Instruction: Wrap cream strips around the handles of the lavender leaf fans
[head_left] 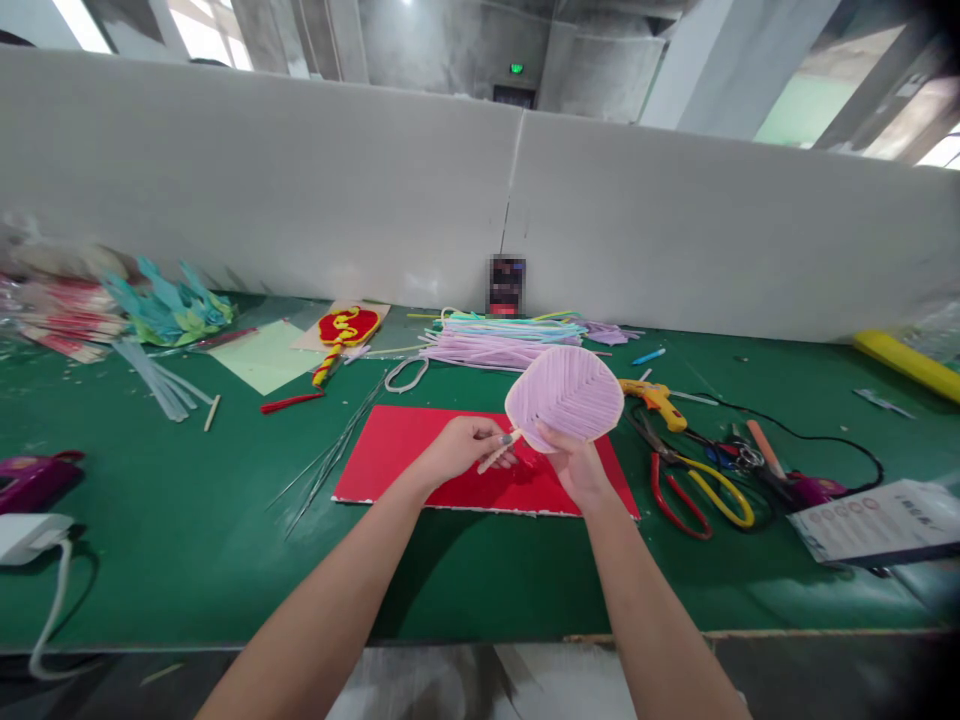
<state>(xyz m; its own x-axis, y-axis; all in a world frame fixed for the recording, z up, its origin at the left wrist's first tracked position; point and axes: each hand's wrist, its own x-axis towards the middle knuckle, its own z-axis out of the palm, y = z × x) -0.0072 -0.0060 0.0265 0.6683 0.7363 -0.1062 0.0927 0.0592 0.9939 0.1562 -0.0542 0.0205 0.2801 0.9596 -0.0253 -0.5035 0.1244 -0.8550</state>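
A lilac round fan (566, 395) with a pale yellow rim is held up, tilted, above a red board (412, 445). Its face looks covered in slanting rows of fuzzy strips. My left hand (469, 450) is closed around the fan's thin pale handle (495, 456), fingertips near where it meets the face. The lower edge of the face is pinched in my right hand (576, 465), thumb in front and the other fingers mostly hidden behind. Beyond the fan lies a bundle of lilac and mint pipe cleaners (480, 343), partly covered by it.
Right of the board lie pliers (679, 490) with red and yellow handles, a yellow glue gun (654, 400) and a white box (877, 520). Leftward are thin wires (330, 455), a finished-looking red and yellow fan (346, 330) and green paper (262, 358). A phone-like dark object (507, 285) leans on the partition.
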